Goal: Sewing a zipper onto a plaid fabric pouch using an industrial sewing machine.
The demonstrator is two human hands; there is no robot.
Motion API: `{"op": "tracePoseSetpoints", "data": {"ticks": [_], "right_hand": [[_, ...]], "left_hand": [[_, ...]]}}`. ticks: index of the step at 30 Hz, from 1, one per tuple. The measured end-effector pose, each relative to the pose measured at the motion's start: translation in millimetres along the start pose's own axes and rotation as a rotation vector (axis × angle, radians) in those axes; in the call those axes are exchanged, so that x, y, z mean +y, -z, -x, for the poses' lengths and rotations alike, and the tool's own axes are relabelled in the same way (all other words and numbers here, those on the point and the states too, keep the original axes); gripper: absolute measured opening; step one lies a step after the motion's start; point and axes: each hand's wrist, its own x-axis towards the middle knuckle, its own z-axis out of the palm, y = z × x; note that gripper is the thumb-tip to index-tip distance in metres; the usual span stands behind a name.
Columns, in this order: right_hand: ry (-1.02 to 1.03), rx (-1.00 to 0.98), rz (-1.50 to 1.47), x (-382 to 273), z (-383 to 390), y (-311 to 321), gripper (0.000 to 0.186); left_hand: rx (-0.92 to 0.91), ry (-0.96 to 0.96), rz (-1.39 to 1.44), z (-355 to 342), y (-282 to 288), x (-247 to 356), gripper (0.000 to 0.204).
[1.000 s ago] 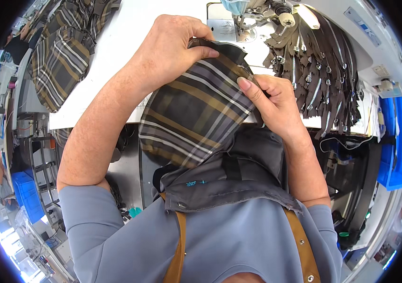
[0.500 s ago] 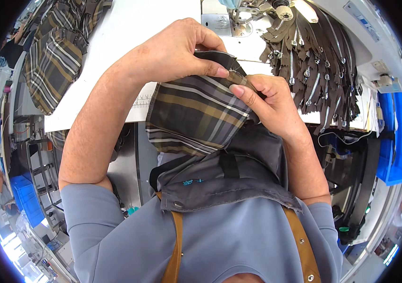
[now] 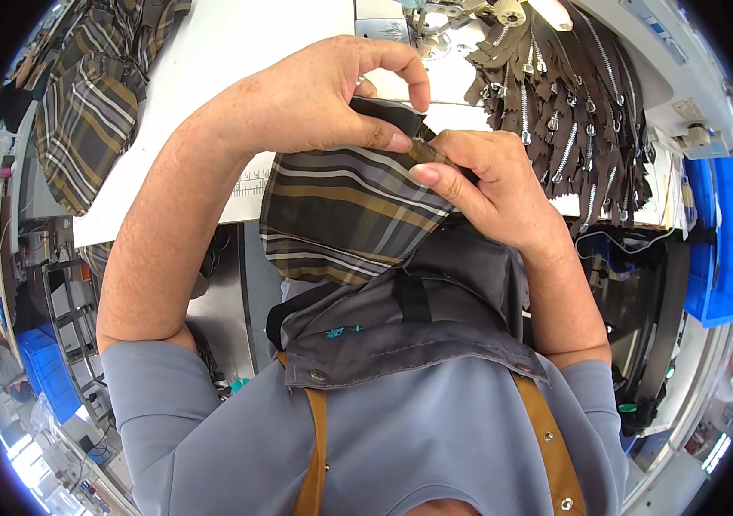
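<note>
A piece of plaid fabric (image 3: 345, 211) in black, brown, grey and white hangs between my hands, over the front edge of the table. My left hand (image 3: 323, 99) has its thumb along the top edge of the cloth, with the index finger raised and curled above it. My right hand (image 3: 482, 176) pinches the fabric's upper right corner between thumb and fingers. Dark lining shows at the top between the two hands. The other left fingertips are partly hidden behind the cloth.
A sewing machine (image 3: 435, 39) stands beyond my hands. Many brown zippers (image 3: 560, 120) with metal teeth lie at the right of the white table (image 3: 203, 64). More plaid pieces (image 3: 91, 120) are heaped at the left. A blue bin (image 3: 719, 258) is at the far right.
My left index finger has lifted away from the cloth's edge and curls in the air. My right hand keeps its pinch on the corner. The whole view has shifted slightly.
</note>
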Motion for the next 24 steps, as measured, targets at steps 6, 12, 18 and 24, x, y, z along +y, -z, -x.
{"op": "tracePoseSetpoints", "data": {"ticks": [6,12,18,24], "right_hand": [[0.036,-0.061,0.002,4,4,2,0.027],[-0.036,0.190,-0.152,4,13,-8,0.014],[-0.198,0.295,-0.208,-7,19,-11,0.011],[-0.173,0.300,-0.220,-9,15,-14,0.010]], "left_hand": [[-0.196,-0.177,0.179,-11,-4,-6,0.021],[-0.036,-0.027,0.103,0,-2,-9,0.020],[0.002,0.075,0.270,7,-1,-13,0.023],[0.045,0.025,0.260,12,-1,-19,0.027]]}}
